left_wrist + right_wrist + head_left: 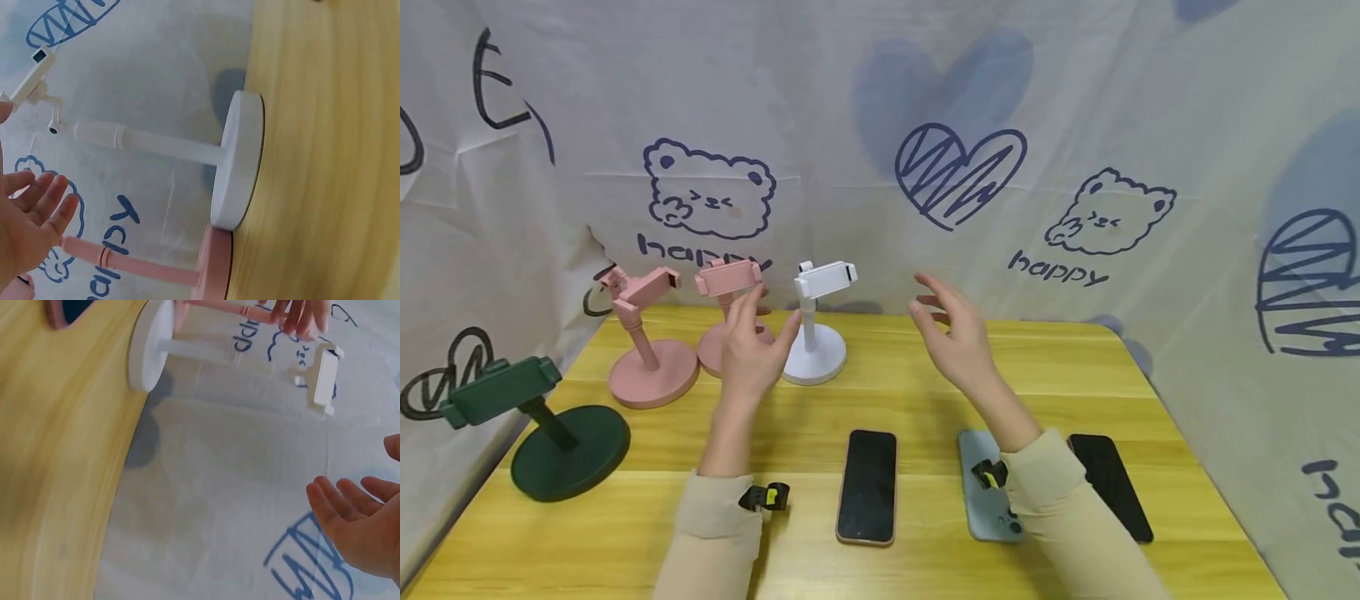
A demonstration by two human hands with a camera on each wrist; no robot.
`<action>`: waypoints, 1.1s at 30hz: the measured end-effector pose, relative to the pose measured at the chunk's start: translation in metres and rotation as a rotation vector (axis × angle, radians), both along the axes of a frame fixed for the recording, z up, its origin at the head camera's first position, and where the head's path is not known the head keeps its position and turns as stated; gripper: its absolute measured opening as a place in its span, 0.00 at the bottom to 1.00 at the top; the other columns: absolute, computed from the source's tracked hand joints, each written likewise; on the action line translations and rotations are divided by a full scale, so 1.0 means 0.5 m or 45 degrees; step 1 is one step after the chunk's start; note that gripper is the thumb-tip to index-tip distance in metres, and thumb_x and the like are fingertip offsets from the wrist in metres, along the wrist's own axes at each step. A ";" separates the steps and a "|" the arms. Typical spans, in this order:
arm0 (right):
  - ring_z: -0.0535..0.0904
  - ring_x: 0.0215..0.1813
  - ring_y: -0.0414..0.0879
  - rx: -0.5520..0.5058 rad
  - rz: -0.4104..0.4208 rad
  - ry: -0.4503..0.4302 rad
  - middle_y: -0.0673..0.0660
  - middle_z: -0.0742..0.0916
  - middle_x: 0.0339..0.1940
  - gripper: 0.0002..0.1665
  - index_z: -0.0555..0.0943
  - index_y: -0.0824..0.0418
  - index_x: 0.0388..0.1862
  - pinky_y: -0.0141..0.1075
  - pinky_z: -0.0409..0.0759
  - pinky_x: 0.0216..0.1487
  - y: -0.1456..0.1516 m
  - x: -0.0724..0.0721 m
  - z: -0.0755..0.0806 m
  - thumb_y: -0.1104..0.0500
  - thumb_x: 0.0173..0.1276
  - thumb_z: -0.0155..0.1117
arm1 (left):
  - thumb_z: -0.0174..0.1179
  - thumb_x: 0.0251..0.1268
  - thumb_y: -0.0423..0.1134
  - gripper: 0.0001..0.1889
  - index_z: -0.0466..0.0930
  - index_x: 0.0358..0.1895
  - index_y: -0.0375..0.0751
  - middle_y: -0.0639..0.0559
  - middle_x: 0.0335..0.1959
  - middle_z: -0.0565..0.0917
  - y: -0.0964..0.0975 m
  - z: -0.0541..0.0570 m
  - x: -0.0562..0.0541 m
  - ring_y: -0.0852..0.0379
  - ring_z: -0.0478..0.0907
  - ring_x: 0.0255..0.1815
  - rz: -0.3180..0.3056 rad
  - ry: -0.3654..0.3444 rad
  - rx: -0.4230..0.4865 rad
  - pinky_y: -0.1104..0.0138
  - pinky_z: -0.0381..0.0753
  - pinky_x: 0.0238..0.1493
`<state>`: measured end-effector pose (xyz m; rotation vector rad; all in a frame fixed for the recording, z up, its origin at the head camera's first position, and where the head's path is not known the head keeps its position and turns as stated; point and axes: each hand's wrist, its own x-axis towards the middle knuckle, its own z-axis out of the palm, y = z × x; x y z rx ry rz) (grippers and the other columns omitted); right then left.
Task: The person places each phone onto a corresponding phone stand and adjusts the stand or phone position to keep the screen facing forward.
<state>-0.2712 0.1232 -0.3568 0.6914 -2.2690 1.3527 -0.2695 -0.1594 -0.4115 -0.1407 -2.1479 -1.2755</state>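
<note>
A white phone stand (825, 280) with a round base stands at the back of the table, between my two hands. My left hand (752, 346) hovers just left of it with fingers loosely bent, overlapping a pink phone stand (730, 279) in the head view. In the left wrist view, the fingers of this hand (31, 219) are spread and hold nothing. My right hand (957, 337) is raised to the right of the white stand, apart from it, its fingers (340, 506) relaxed around nothing.
Another pink stand (655, 375) and a dark green stand (568, 454) are on the left. A black-screened phone (867, 487) lies at front centre. A light blue phone (981, 500) lies partly under my right sleeve, with a black phone (1112, 487) beyond. A printed cloth (850, 100) hangs behind.
</note>
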 end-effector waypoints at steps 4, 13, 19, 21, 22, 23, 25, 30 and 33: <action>0.83 0.63 0.55 -0.084 0.048 -0.107 0.59 0.82 0.69 0.26 0.74 0.62 0.74 0.47 0.84 0.62 -0.046 -0.025 0.007 0.58 0.81 0.59 | 0.72 0.67 0.42 0.36 0.69 0.73 0.31 0.36 0.66 0.75 0.014 -0.004 -0.020 0.39 0.78 0.60 -0.015 -0.016 0.054 0.46 0.82 0.56; 0.84 0.61 0.53 -0.242 0.097 -0.352 0.56 0.83 0.69 0.24 0.76 0.60 0.73 0.44 0.83 0.63 -0.131 -0.078 0.006 0.58 0.81 0.59 | 0.67 0.71 0.40 0.34 0.67 0.75 0.31 0.35 0.69 0.73 0.042 -0.028 -0.064 0.38 0.76 0.64 -0.069 -0.194 0.176 0.45 0.79 0.63; 0.85 0.58 0.58 -0.405 0.162 -0.394 0.64 0.84 0.65 0.20 0.80 0.67 0.68 0.51 0.85 0.60 -0.166 -0.093 -0.007 0.63 0.81 0.58 | 0.64 0.74 0.34 0.27 0.71 0.71 0.30 0.33 0.64 0.76 0.053 -0.039 -0.082 0.37 0.78 0.62 -0.102 -0.199 0.242 0.47 0.82 0.62; 0.84 0.58 0.59 -0.443 0.181 -0.386 0.66 0.84 0.63 0.19 0.80 0.69 0.66 0.51 0.85 0.61 -0.173 -0.095 -0.010 0.65 0.81 0.57 | 0.63 0.75 0.33 0.24 0.73 0.69 0.30 0.33 0.61 0.77 0.054 -0.040 -0.085 0.37 0.79 0.61 -0.083 -0.199 0.240 0.49 0.83 0.61; 0.85 0.58 0.59 -0.455 0.182 -0.381 0.66 0.84 0.63 0.19 0.80 0.70 0.66 0.50 0.85 0.60 -0.175 -0.095 -0.011 0.66 0.81 0.57 | 0.63 0.75 0.33 0.22 0.74 0.68 0.30 0.33 0.60 0.78 0.054 -0.041 -0.086 0.38 0.79 0.61 -0.072 -0.201 0.239 0.50 0.84 0.61; 0.85 0.57 0.59 -0.466 0.181 -0.378 0.67 0.84 0.62 0.18 0.80 0.70 0.65 0.50 0.85 0.60 -0.177 -0.096 -0.011 0.66 0.81 0.58 | 0.62 0.76 0.33 0.21 0.75 0.67 0.29 0.33 0.59 0.78 0.054 -0.042 -0.088 0.38 0.80 0.61 -0.058 -0.201 0.235 0.51 0.84 0.61; 0.85 0.57 0.58 -0.479 0.173 -0.375 0.66 0.85 0.62 0.18 0.81 0.70 0.65 0.50 0.85 0.59 -0.180 -0.097 -0.011 0.66 0.80 0.58 | 0.61 0.76 0.33 0.19 0.76 0.65 0.28 0.33 0.57 0.79 0.053 -0.043 -0.092 0.38 0.80 0.61 -0.035 -0.198 0.227 0.52 0.84 0.60; 0.86 0.55 0.59 -0.499 0.172 -0.349 0.67 0.85 0.60 0.18 0.81 0.72 0.64 0.44 0.87 0.57 -0.183 -0.105 -0.009 0.68 0.80 0.59 | 0.63 0.75 0.32 0.17 0.78 0.62 0.28 0.33 0.56 0.80 0.051 -0.041 -0.107 0.38 0.80 0.59 -0.001 -0.175 0.205 0.50 0.81 0.63; 0.86 0.54 0.61 -0.523 0.171 -0.322 0.70 0.85 0.59 0.17 0.81 0.74 0.62 0.38 0.88 0.53 -0.179 -0.111 -0.008 0.70 0.79 0.59 | 0.65 0.72 0.30 0.17 0.80 0.60 0.27 0.32 0.54 0.81 0.052 -0.038 -0.119 0.37 0.81 0.57 -0.009 -0.156 0.183 0.48 0.78 0.64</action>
